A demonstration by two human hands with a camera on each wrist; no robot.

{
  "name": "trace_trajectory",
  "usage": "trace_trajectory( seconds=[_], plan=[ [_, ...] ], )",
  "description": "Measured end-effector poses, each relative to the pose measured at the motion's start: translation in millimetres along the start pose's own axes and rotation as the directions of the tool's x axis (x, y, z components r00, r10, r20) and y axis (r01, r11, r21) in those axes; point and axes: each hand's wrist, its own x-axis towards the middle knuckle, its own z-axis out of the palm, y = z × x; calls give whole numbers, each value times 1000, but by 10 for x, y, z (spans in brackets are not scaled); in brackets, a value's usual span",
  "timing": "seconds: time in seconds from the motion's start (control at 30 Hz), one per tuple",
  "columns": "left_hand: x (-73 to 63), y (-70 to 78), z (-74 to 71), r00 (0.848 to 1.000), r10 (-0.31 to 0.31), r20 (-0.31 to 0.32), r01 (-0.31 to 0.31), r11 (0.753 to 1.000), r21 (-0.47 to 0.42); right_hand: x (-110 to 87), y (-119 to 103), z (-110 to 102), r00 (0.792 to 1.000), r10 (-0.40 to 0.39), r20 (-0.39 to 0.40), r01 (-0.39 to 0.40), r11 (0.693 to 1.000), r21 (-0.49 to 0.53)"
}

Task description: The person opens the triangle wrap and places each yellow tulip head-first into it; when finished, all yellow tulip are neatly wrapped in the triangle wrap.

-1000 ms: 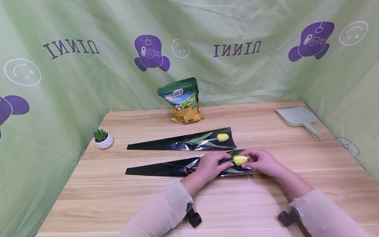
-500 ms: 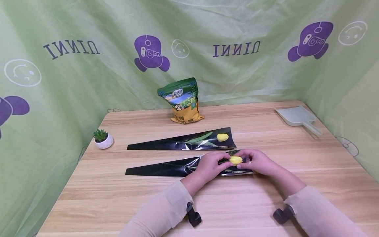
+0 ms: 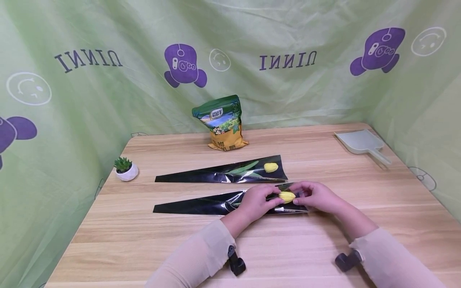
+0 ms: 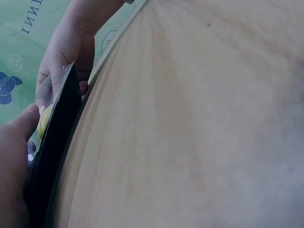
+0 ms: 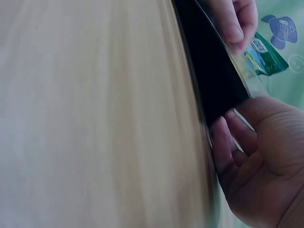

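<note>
A yellow tulip [image 3: 287,197] lies in the wide right end of the near black flower sleeve [image 3: 191,206], a long tapering wrapper. My left hand [image 3: 255,203] pinches the tulip at the base of its bloom, thumb on the near side. At the sleeve's wide mouth, my right hand [image 3: 320,197] holds the edge between thumb and fingers, close by the bloom's tip. The right wrist view shows the sleeve's dark underside [image 5: 213,66] meeting the right fingers [image 5: 222,137]. Most of the tulip's stem is hidden by my left hand and the sleeve.
Behind lies a second black sleeve [image 3: 194,175] with a yellow tulip [image 3: 271,167] in it. A green and orange bag [image 3: 223,126] stands at the back. On the left is a potted succulent [image 3: 126,170]; a pale dustpan [image 3: 360,142] lies at the back right.
The near tulip has slid slightly left, deeper into its sleeve. My right hand came left with it, then drew back a little to the right. The left hand stays in place.
</note>
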Motion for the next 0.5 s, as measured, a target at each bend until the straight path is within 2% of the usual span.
trace_trajectory(
  seconds=[0.3,0.5],
  plan=[
    [-4,4,14,999,-25,40,24,1000,20,-55,66,-216,998,31,-49,-27,996,82],
    [8,19,8,996,-27,85,23,998,59,-3,69,-319,994,21,-112,-14,998,63]
  ],
)
